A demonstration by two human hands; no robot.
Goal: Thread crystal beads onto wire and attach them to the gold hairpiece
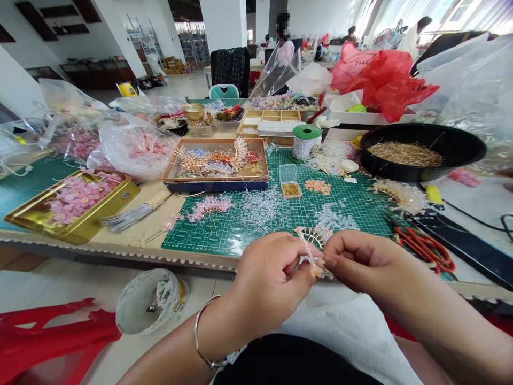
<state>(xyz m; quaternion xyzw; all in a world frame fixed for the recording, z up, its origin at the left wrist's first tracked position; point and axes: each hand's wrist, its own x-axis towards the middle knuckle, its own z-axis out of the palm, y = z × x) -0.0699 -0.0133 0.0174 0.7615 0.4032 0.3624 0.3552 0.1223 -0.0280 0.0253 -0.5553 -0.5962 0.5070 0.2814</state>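
Observation:
My left hand (pixel 270 280) and my right hand (pixel 360 259) meet just in front of the table edge, both pinched on a small beaded ornament (pixel 310 251) of clear and pink beads on gold wire. The fingers of both hands are curled closed round it. A silver bangle (pixel 200 334) sits on my left wrist. The hands hover over the near edge of the green cutting mat (pixel 280 214), which is strewn with clear beads. A finished pink flower hairpiece (pixel 208 206) lies on the mat to the left.
A gold tin of pink flowers (pixel 70 206), a wooden tray of ornaments (pixel 218 160), a small bead box (pixel 289 182), a wire spool (pixel 305 140), a black bowl of straw-like wire (pixel 420 152) and orange scissors (pixel 427 248) sit around. A white bucket (pixel 148 302) stands on the floor. People work at the back.

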